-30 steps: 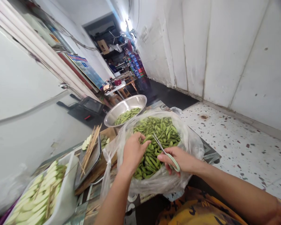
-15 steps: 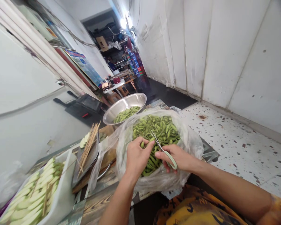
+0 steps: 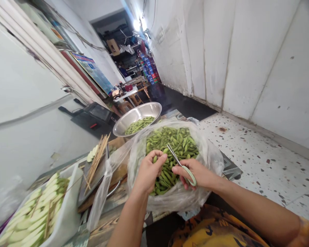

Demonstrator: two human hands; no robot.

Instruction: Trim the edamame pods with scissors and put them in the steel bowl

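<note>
A clear plastic bag (image 3: 213,156) full of green edamame pods (image 3: 179,137) stands open in front of me on the table. Over the pods, my left hand (image 3: 150,168) pinches an edamame pod (image 3: 155,159) between thumb and fingers. My right hand (image 3: 195,173) is closed round the pale green handles of a pair of scissors (image 3: 189,176). Their slim metal blades point up and left, slightly apart, close to my left fingertips. Beyond the bag, a steel bowl (image 3: 154,109) holds more pods (image 3: 139,125).
At the lower left sits a white tray (image 3: 72,206) of pale green slices on sticks. Between it and the bag lie wooden skewers (image 3: 98,161) on a dark board with a knife. A black appliance (image 3: 92,118) stands by the left wall; speckled floor (image 3: 262,164) is at the right.
My left hand has drawn slightly left and down, away from the scissors. The scissors have shifted a little right, and their blades look wider apart.
</note>
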